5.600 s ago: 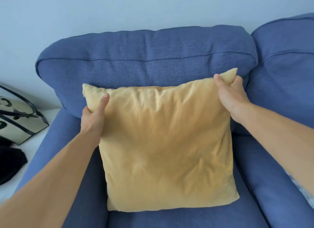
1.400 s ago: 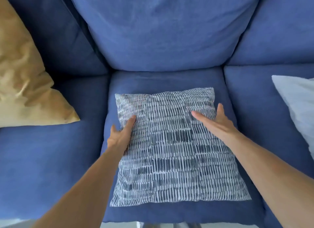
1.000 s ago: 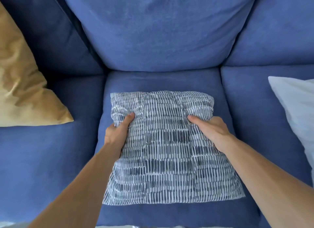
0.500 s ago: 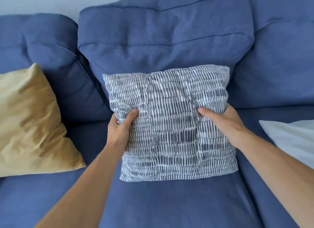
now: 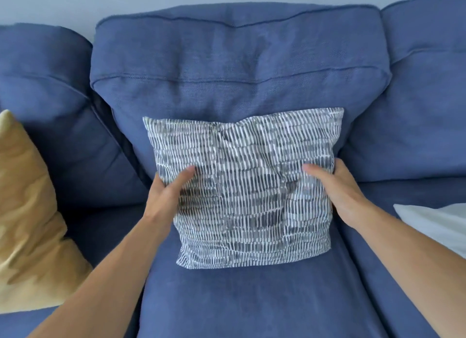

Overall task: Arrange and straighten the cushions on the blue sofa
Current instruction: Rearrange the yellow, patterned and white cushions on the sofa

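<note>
- Striped cushion (image 5: 247, 186) upright on middle seat of sofa (image 5: 239, 60), leaning on the backrest.
- Left hand (image 5: 167, 194) grips its left edge; right hand (image 5: 335, 188) grips its right edge — thumbs in front.
- Yellow cushion (image 5: 27, 224) far left; white cushion (image 5: 438, 224) far right.

text: none readable — labels: none | brands: none | numbers: none
</note>
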A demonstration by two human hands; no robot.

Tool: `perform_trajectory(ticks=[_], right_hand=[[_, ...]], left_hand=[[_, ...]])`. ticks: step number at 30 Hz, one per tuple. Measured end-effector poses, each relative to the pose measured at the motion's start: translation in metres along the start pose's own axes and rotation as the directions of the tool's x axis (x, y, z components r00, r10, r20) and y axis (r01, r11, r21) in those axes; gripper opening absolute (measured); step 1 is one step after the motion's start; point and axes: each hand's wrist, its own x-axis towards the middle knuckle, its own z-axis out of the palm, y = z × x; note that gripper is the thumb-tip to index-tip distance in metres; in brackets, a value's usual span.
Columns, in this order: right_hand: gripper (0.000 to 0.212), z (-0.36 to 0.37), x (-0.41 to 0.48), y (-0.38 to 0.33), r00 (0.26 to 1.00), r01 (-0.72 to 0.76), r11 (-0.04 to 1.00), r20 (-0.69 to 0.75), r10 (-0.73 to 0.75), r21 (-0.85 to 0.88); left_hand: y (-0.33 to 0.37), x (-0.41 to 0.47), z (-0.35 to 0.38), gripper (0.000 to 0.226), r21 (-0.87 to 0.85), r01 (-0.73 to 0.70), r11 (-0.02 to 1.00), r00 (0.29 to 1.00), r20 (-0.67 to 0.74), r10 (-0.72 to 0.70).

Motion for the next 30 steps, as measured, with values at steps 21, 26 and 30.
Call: perform_trajectory(ticks=[21,26,30], right_hand=[[0.053,0.000,0.014,-0.070,0.606,0.550,0.556,-0.161,-0.779,-0.623],[0.073,0.034,-0.003,-0.064,0.591,0.620,0.031,0.441,-0.676,-0.784],[0.081,0.048,0.005,-0.063,0.621,0.615,-0.153,0.595,-0.510,-0.774]], left_hand=[[0.058,0.007,0.038,0.065,0.693,-0.311,0.651,0.704,-0.292,0.648],[0.042,-0.008,0.060,0.072,0.871,-0.473,0.134,0.692,0.273,0.668],[0.035,-0.001,0.060,0.079,0.857,-0.510,-0.072,0.692,0.459,0.557]])
